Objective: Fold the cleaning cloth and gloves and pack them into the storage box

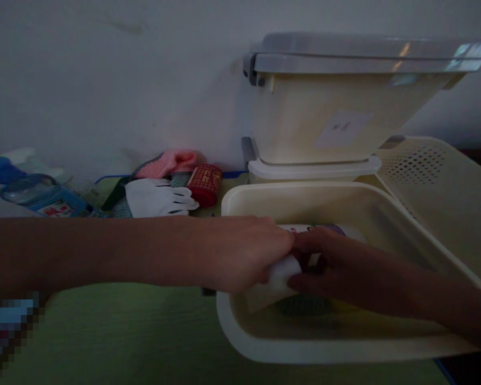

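Both of my hands reach into a cream plastic bin (340, 350). My left hand (248, 251), back of the hand upward, is curled at the white rounded object (284, 271); most of its fingers are hidden. From the other side, my right hand (332, 262) pinches the same object between thumb and fingers, close to my left fingertips. The object's exact kind does not show. Behind my hands lies a white package with coloured print (332, 229). Something dark green (304, 305) rests on the bin's floor, dim and hard to make out.
Behind the bin stands a lidded storage box (356, 117), stacked on another. A perforated cream basket (444, 192) is at right. White gloves (156, 197), a pink cloth (168, 163), a red tin (206, 184) and a blue bottle (52, 195) sit left on the green table (136, 331).
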`<state>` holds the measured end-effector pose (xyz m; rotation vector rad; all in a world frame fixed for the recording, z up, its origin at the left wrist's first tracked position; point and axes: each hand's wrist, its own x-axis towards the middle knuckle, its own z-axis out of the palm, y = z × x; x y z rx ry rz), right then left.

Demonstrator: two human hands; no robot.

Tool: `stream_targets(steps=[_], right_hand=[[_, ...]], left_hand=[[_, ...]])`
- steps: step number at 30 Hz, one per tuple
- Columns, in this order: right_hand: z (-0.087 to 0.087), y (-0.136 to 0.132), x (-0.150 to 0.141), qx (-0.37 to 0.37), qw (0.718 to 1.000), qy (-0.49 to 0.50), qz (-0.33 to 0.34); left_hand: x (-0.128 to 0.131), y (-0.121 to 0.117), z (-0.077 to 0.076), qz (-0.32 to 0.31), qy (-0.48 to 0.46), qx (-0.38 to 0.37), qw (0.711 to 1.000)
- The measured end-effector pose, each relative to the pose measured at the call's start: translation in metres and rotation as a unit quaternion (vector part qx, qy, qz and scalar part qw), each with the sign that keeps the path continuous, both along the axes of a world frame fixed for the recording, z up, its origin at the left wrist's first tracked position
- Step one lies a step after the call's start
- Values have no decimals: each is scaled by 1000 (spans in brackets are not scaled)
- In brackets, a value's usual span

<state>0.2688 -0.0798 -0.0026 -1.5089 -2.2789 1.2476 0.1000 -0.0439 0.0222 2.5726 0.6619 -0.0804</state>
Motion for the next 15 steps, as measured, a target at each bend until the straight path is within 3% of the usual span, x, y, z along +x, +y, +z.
stream_targets(steps=[3, 8, 11, 15], right_hand=[[-2, -2, 1, -11, 997, 72, -22], [-7, -1, 5, 0, 979, 157, -127], [-5, 1, 5, -52, 966, 177, -181], [1, 1, -1, -98, 956, 193, -198]], left_hand=[[-1, 3, -3, -19, 44, -17, 999], [0, 11, 0, 32, 23, 8, 999], [1, 14, 1, 56, 29, 14, 998], [2, 10, -2, 75, 15, 52, 996]])
